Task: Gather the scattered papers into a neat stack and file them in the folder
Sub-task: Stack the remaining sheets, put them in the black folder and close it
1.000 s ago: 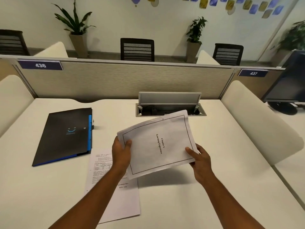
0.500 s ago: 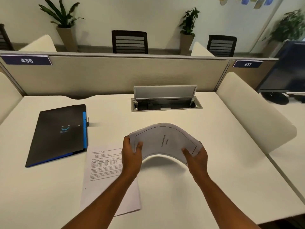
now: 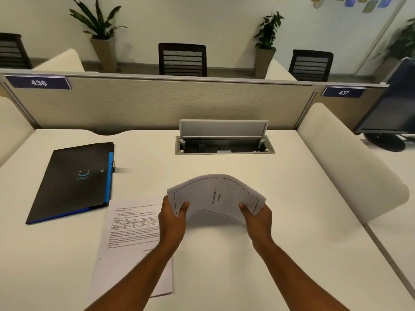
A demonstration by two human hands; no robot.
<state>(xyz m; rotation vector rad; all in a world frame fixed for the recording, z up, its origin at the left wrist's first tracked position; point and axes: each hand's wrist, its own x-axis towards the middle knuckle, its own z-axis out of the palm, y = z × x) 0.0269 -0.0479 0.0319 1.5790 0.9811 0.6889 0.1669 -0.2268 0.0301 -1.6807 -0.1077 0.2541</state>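
Both forearms are reaching forward from the near edge over the white tabletop (image 3: 224, 265), meeting around a small stack of papers (image 3: 215, 196) held above its middle; the left hand (image 3: 174, 218) is gripping the stack's left edge, thumb lying on the top sheet and fingers curled beneath, while the right hand (image 3: 258, 217) is gripping the right edge in the same way, thumb on top; the two hands are pressing inward so that the stack is arching upward between them, its middle raised and its bordered title page facing up; a shadow is falling on the tabletop under the arch. A printed sheet (image 3: 132, 239) with text and a small table is lying flat on the tabletop to the near left, partly covered by the left forearm; its far left corner is just beside the black folder (image 3: 74, 180) with blue edging, which is lying closed on the left of the tabletop; an open cable hatch (image 3: 224, 142) is sitting at the far middle, before the beige partition (image 3: 157, 104).
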